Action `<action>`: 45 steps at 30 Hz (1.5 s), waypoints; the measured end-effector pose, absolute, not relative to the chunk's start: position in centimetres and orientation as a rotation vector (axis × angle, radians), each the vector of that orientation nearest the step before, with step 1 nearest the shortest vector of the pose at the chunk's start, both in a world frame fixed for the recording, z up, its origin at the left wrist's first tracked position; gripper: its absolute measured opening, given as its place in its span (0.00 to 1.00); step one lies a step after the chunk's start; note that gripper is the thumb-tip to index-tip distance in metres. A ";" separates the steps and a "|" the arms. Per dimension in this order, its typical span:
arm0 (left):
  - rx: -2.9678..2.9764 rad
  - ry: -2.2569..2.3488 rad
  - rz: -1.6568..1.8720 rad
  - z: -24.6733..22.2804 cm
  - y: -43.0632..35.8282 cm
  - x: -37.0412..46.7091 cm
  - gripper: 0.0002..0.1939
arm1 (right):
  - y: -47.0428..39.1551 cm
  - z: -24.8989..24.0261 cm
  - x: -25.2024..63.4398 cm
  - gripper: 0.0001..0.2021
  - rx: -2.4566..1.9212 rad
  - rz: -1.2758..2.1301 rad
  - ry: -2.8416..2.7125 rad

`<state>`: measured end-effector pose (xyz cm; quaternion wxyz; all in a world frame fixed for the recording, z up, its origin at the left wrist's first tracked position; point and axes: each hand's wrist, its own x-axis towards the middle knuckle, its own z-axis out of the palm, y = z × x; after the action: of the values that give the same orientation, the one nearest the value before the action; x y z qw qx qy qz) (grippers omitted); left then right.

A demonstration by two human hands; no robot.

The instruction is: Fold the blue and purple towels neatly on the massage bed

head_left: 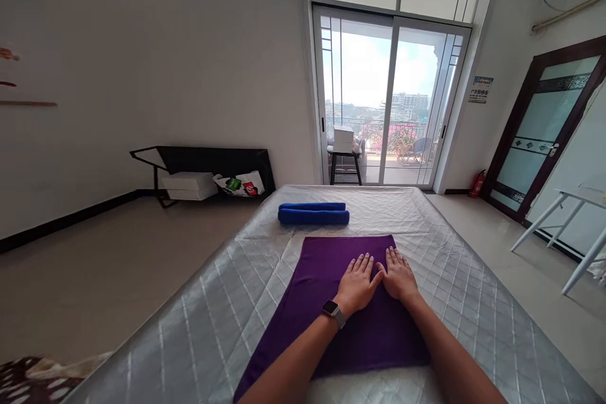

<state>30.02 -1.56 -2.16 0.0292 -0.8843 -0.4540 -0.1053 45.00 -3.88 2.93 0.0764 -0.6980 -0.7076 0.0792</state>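
A purple cloth (350,344), perhaps a towel, lies spread on the grey quilted mattress (203,322). My left hand (358,284), with a watch (334,312) at its wrist, rests flat on the cloth near its middle. Beside it, my right hand (398,274) lies flat close to the cloth's right edge. Both hands have their fingers stretched out away from me, and the two thumbs meet or nearly meet. Neither hand holds anything. Beyond the far edge of the purple cloth sit blue rolled towels (313,214), side by side.
Against the left wall stands a black frame (213,158) with a white box (189,184) and a printed bag (241,184). Sliding glass doors (392,95) are behind the mattress. To the right are a fire extinguisher (478,184), a dark-framed door (534,139) and a white-legged table (577,199).
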 end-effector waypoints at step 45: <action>-2.293 -1.764 -0.399 -1.4 -3.1 14.7 0.33 | -12.1 3.1 44.4 0.34 -2.063 0.284 -2.103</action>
<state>14.69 -3.06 -1.35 0.1103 -0.7804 -0.6003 -0.1359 44.45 -12.11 3.08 0.0907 -0.6942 -0.7076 0.0956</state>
